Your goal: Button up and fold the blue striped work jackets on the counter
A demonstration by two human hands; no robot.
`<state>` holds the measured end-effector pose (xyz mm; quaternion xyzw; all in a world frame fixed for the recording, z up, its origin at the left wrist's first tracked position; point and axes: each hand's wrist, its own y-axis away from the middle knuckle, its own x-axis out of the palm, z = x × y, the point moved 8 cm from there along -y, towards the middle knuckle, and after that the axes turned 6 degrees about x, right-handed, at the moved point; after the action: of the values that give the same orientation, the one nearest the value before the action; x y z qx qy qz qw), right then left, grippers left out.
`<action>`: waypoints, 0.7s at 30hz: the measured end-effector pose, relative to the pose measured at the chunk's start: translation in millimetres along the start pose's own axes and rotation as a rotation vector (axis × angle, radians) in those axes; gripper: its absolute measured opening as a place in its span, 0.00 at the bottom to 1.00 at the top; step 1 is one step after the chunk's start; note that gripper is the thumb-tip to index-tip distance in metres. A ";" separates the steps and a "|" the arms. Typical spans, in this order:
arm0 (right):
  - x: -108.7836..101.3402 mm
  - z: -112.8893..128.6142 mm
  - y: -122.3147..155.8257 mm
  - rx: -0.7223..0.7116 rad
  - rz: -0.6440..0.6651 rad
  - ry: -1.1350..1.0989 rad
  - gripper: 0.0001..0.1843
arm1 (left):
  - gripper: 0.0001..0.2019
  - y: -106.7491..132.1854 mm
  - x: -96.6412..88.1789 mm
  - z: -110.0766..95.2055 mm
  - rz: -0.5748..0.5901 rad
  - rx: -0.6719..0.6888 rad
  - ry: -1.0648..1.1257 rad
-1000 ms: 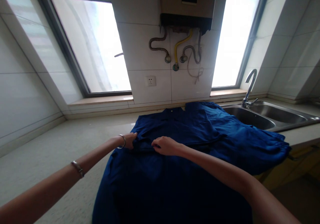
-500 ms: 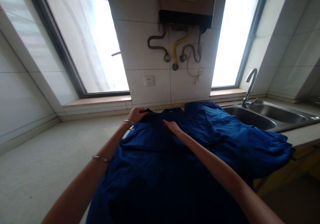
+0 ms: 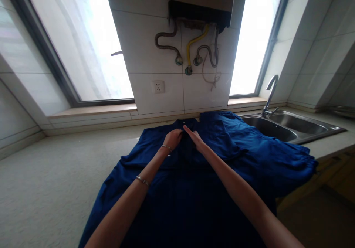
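A dark blue shirt (image 3: 194, 181) lies spread over the pale countertop (image 3: 50, 181), its collar end toward the tiled wall. My left hand (image 3: 173, 138) rests on the cloth just below the collar with its fingers curled, seemingly pinching the fabric. My right hand (image 3: 194, 137) lies right beside it, fingers stretched out and pressed flat on the shirt, fingertips nearly touching the left hand. Two thin bracelets sit on my left forearm.
A steel double sink (image 3: 291, 126) with a curved tap (image 3: 270, 92) sits at the right; the shirt's right side reaches its rim. A wall socket (image 3: 158, 87), pipes (image 3: 191, 55) under a boiler, and two bright windows stand behind. The counter edge drops at lower right.
My left hand has moved right from the shirt's far left corner to the middle below the collar, meeting my right hand. The view has shifted slightly to the right and down.
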<state>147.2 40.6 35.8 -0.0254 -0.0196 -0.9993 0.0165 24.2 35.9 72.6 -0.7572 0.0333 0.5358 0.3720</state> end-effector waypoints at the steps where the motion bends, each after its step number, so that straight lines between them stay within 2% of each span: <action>1: -1.1 -4.4 -1.2 0.030 -0.037 -0.029 0.30 | 0.12 3.0 3.6 -1.1 -0.009 0.010 0.016; 4: -9.4 -8.5 -6.6 -0.012 -0.169 0.006 0.22 | 0.12 10.3 10.0 5.1 -0.088 -0.033 0.166; 6: -13.7 -6.9 -10.1 -0.080 -0.217 0.135 0.17 | 0.11 14.2 14.1 15.3 -0.129 -0.117 0.301; 9: -15.2 -0.2 -10.1 -0.205 -0.252 0.342 0.15 | 0.14 17.2 20.0 21.8 -0.130 -0.188 0.453; 12: -9.6 5.3 -4.9 -0.306 -0.244 0.458 0.15 | 0.19 17.3 20.5 17.5 -0.113 -0.194 0.415; 17: -0.2 4.5 -0.7 -0.362 -0.189 0.418 0.15 | 0.12 16.5 22.1 7.8 -0.078 -0.113 0.234; 21: 4.7 4.3 0.2 -0.416 -0.142 0.411 0.13 | 0.18 19.0 28.8 18.3 -0.078 -0.190 0.416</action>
<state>142.7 40.5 40.3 0.1760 0.1878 -0.9647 -0.0551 13.5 43.2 35.7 -0.8836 0.0293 0.3543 0.3046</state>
